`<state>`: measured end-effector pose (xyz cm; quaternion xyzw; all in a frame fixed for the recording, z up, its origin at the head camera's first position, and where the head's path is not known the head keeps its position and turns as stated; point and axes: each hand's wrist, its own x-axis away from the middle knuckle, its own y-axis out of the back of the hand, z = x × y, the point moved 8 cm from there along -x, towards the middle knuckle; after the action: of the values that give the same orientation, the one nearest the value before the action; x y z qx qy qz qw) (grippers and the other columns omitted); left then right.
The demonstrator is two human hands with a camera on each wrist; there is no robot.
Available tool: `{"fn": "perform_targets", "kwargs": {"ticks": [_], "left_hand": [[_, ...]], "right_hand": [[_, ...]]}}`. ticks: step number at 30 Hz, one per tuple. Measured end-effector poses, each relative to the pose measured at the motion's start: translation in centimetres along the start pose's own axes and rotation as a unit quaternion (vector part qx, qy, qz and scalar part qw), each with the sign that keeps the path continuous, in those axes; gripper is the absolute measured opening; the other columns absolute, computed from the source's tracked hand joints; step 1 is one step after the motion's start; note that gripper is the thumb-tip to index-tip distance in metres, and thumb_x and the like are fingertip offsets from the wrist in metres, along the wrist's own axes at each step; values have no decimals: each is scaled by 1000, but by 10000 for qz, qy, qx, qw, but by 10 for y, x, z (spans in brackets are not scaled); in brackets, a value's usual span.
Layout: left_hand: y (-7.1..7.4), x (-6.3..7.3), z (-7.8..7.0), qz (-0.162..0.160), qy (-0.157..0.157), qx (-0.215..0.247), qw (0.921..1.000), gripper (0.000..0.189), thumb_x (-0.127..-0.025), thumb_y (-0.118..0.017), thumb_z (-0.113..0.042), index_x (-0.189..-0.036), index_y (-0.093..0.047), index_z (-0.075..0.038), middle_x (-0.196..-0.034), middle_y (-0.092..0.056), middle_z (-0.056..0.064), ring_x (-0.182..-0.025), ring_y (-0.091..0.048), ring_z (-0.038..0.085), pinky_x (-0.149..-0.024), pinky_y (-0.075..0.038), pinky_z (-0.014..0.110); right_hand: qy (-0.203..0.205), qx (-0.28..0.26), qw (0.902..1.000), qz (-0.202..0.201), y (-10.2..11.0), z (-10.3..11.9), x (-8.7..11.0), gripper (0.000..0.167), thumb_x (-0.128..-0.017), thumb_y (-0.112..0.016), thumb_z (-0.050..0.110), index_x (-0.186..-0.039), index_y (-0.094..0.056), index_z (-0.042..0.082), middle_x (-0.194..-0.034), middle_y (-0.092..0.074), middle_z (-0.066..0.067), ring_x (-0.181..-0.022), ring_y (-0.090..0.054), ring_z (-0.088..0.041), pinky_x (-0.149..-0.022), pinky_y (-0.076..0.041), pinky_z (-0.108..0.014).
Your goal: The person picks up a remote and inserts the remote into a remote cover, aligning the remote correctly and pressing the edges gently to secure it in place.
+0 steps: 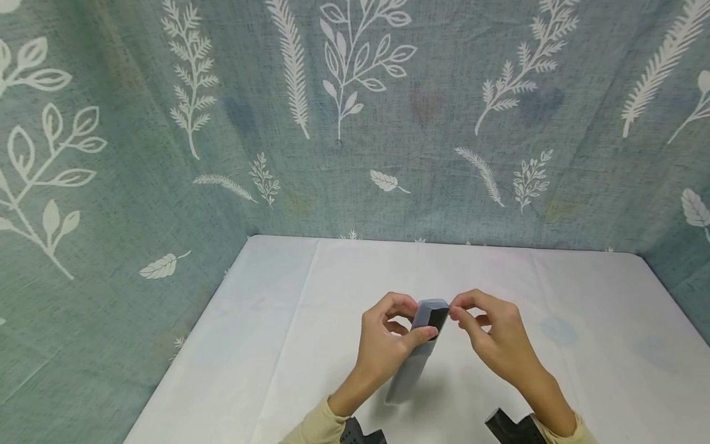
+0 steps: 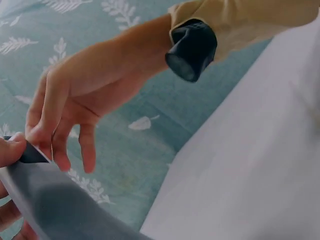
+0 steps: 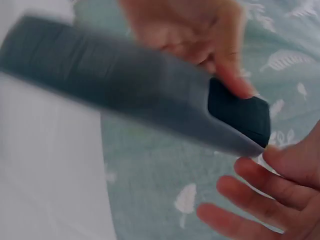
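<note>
A long, flat grey case (image 1: 407, 373) with a dark panel at its top end stands tilted above the white table; its exact kind I cannot tell. My left hand (image 1: 385, 336) grips it near the top, thumb across the dark panel (image 3: 239, 111). At the upper corner, my right hand (image 1: 496, 336) pinches the edge between thumb and index finger. Its other fingers (image 3: 235, 190) are spread loosely in the right wrist view. The left wrist view shows the case (image 2: 65, 200) from the side, with the right hand (image 2: 85, 95) beyond it.
The white table (image 1: 277, 277) spreads beneath both hands. Green leaf-patterned cloth (image 1: 355, 154) hangs behind it and along the left side. Black wrist-worn devices (image 1: 513, 427) sit at both cuffs.
</note>
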<state>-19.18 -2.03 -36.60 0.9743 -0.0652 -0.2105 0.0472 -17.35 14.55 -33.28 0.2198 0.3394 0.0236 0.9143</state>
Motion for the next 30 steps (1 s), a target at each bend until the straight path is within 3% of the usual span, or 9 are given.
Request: {"fn": "perform_targets", "kwargs": {"ticks": [4, 9, 13, 16, 20, 24, 26, 30], "left_hand": [[-2, 0, -3, 235, 28, 333, 9992, 30, -73, -82, -10, -94, -62, -7, -85, -68, 7, -78, -64, 16, -60, -55, 31], [-6, 1, 0, 556, 427, 868, 9938, 28, -74, -79, -4, -96, -62, -2, -85, -69, 14, -76, -65, 16, -60, -56, 32], [-5, 3, 3, 527, 677, 1194, 9891, 28, -73, -78, -1, -96, -63, 0, -85, -69, 16, -74, -66, 17, -61, -56, 30], [-5, 2, 3, 516, 764, 1329, 9868, 29, -72, -78, 0, -96, -63, 0, -85, -69, 16, -76, -66, 17, -61, -56, 29], [-4, 2, 5, 450, 882, 1332, 9861, 29, -72, -77, 0, -97, -62, 1, -84, -69, 12, -78, -65, 16, -61, -54, 26], [-3, 3, 2, 331, 872, 1209, 9883, 29, -73, -77, -1, -98, -62, 1, -85, -69, 12, -78, -66, 17, -60, -54, 26], [-3, 2, -1, 251, 799, 1115, 9902, 29, -74, -77, -2, -98, -63, 0, -85, -69, 13, -78, -66, 18, -58, -54, 26], [-3, 3, -2, 25, 705, 910, 9934, 29, -73, -80, -4, -97, -64, -3, -84, -70, 12, -75, -66, 17, -55, -54, 25]], "right_hand": [[-390, -1038, 9933, 337, -3, -6, 3, 28, -80, -70, -6, -105, -66, 7, -96, -67, -5, -84, -64, -12, -61, -57, -29], [-435, -2100, 9741, 712, -6, -9, 4, 27, -77, -69, -13, -103, -68, -4, -96, -67, -10, -81, -66, -19, -64, -58, -35], [-514, -2504, 9618, 976, -5, -10, 4, 25, -80, -65, -15, -104, -67, -9, -98, -68, -9, -78, -67, -23, -64, -57, -40], [-459, -2565, 9607, 953, -3, -8, 3, 25, -82, -62, -15, -105, -67, -11, -98, -69, -7, -79, -67, -23, -64, -57, -41], [51, -2160, 9750, 516, 1, -1, 3, 27, -79, -60, -21, -103, -68, -10, -93, -70, -8, -75, -66, -20, -62, -57, -35], [684, -993, 9921, -339, 7, 10, 5, 34, -72, -65, -25, -96, -72, -3, -84, -70, -7, -68, -65, -12, -62, -55, -21], [863, -351, 9925, -790, 9, 14, 7, 36, -68, -68, -24, -93, -74, 1, -81, -70, -4, -67, -64, -8, -63, -53, -16], [1080, 630, 9824, -1385, 7, 19, 12, 34, -68, -68, -22, -89, -73, 4, -77, -69, -2, -66, -64, -9, -63, -52, -15]]}}
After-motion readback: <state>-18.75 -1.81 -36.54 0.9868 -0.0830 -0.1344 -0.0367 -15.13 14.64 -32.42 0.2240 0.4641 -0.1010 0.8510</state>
